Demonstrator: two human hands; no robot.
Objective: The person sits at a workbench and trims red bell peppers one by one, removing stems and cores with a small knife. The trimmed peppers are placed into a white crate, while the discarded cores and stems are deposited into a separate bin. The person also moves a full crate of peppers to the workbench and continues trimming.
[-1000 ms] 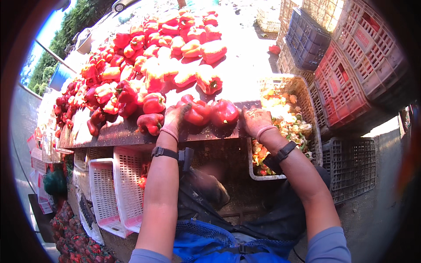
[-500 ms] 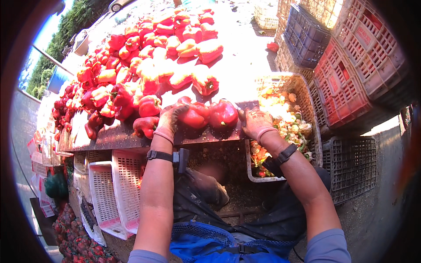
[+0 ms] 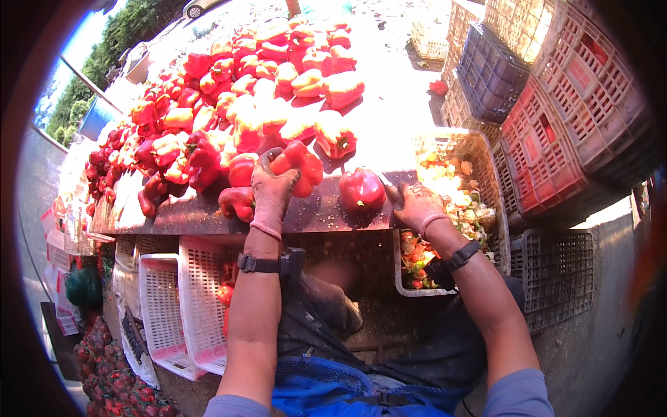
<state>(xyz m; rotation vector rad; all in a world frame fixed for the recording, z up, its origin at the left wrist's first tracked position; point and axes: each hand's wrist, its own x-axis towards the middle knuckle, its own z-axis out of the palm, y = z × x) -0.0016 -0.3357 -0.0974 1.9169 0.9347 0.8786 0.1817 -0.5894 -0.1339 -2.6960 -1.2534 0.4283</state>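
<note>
Across worktop (image 3: 316, 221), far edge to left edge: heap of red peppers (image 3: 244, 125). Off right edge: crate (image 3: 425, 292) of scraps (image 3: 479, 219). Above near edge, about middle: left hand (image 3: 272, 189), gripping one pepper (image 3: 310, 167), just beside heap. By near right corner: right hand (image 3: 421, 206), fingers closed. Between hands, on worktop: lone pepper (image 3: 362, 189). In right hand's grip: slim tool (image 3: 385, 181), tip just beside lone pepper; contact unclear.

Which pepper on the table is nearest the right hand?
The lone red pepper at the front of the table, just left of the right hand; the others lie farther left or farther back.
</note>
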